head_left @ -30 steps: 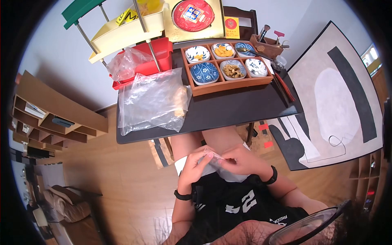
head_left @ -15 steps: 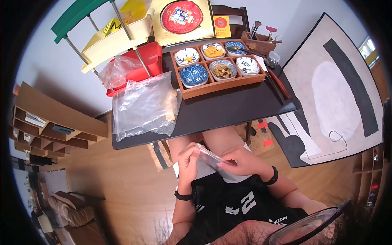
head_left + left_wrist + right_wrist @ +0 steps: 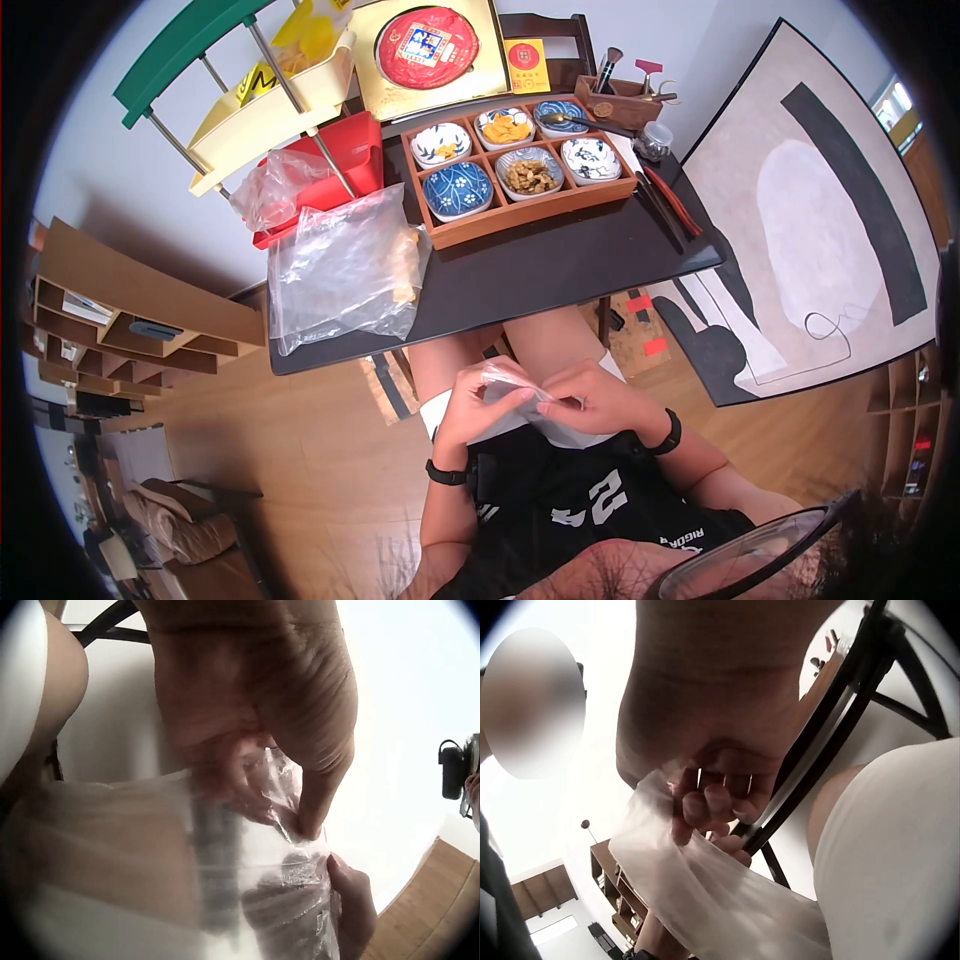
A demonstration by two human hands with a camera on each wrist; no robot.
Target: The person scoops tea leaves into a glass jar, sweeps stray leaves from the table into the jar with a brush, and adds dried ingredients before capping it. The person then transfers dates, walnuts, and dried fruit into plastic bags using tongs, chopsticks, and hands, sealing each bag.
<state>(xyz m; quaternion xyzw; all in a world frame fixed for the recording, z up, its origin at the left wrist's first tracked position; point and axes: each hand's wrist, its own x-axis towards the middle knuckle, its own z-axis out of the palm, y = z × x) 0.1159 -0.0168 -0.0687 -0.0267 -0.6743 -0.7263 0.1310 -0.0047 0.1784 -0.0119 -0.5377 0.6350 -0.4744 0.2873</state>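
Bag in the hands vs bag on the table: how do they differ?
The held bag is off the table, pinched by the left hand and right hand; the table bag lies spread on the black table, untouched.
A tan item shows in or under the table bag's right side; the held bag shows no such item.
Both are clear, wrinkled plastic.

A green-handled tiered rack [image 3: 165, 62] stands at the upper left of the head view. Right of it, a gold box [image 3: 372, 85] holds a red round packet [image 3: 428, 48], with a yellow card [image 3: 527, 66] beside it. A large framed abstract picture [image 3: 815, 225] leans at the right; a wooden cubby shelf [image 3: 150, 285] fills the middle left, above a brown armchair [image 3: 185, 525].
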